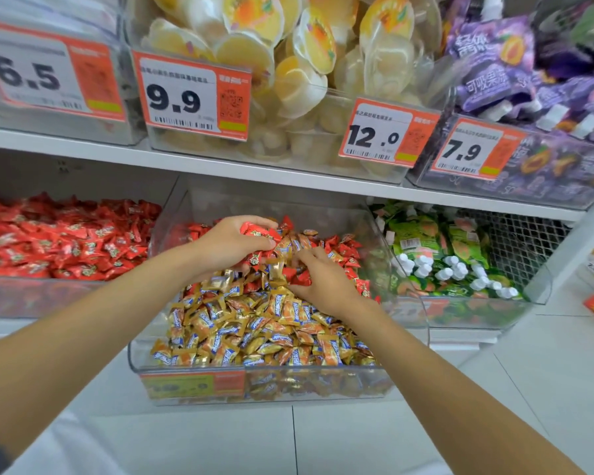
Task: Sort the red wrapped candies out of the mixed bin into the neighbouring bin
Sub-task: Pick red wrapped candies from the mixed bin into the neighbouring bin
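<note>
left hand (232, 245) grips red candies (259, 234) over mixed bin (172, 365).

You are looking at a bin (172, 217) of clear, glossy plastic, its smooth walls catching glare. Inside, red candies (343, 248) at 12 o'clock are shining in crinkled film; gold candies (254, 330) at 6 o'clock are glinting like metallic foil. The left bin (31, 299) at 9 o'clock is showing the same plastic. Tags (192, 94) at 11 o'clock are looking like matt paper, the mesh (522, 241) at 3 o'clock like dark wire, the floor (357, 440) like smooth tile.
</note>
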`<action>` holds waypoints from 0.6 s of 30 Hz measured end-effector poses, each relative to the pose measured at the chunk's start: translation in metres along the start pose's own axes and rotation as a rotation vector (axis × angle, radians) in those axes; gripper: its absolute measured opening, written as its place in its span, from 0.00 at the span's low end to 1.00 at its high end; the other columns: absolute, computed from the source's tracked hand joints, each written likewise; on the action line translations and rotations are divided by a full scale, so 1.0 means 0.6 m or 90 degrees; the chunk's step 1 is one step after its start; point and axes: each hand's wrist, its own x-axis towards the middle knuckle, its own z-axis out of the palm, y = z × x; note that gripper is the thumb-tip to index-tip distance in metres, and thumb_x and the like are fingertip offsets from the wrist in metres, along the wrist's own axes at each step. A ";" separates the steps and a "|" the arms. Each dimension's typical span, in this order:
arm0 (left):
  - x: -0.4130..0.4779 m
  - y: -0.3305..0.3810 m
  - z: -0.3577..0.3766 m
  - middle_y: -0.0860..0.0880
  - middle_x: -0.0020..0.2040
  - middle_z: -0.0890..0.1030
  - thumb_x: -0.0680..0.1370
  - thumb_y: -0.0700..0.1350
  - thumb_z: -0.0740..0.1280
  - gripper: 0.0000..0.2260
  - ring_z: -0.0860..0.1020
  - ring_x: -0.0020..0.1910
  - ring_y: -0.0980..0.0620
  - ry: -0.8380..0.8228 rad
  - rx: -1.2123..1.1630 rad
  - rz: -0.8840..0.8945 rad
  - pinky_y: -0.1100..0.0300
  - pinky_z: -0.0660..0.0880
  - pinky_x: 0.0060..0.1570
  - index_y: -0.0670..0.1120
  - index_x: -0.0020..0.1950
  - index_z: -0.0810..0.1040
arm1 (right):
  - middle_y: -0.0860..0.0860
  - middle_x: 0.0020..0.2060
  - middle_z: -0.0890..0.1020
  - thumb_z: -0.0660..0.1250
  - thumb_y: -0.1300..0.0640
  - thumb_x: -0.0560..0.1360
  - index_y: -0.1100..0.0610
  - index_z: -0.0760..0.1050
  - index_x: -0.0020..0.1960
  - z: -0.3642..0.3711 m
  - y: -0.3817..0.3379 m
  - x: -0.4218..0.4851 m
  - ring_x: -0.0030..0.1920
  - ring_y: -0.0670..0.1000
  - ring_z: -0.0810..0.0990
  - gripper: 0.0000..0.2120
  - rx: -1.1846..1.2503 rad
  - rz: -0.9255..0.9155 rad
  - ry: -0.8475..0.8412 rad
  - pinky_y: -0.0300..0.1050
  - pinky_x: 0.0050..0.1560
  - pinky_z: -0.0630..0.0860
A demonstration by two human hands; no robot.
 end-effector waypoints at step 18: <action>0.001 -0.013 -0.002 0.51 0.47 0.77 0.75 0.48 0.72 0.06 0.73 0.31 0.48 0.057 0.122 0.070 0.56 0.74 0.33 0.49 0.48 0.77 | 0.44 0.32 0.79 0.66 0.58 0.79 0.40 0.62 0.73 -0.145 0.014 -0.081 0.26 0.44 0.75 0.28 0.398 0.055 -0.053 0.39 0.29 0.69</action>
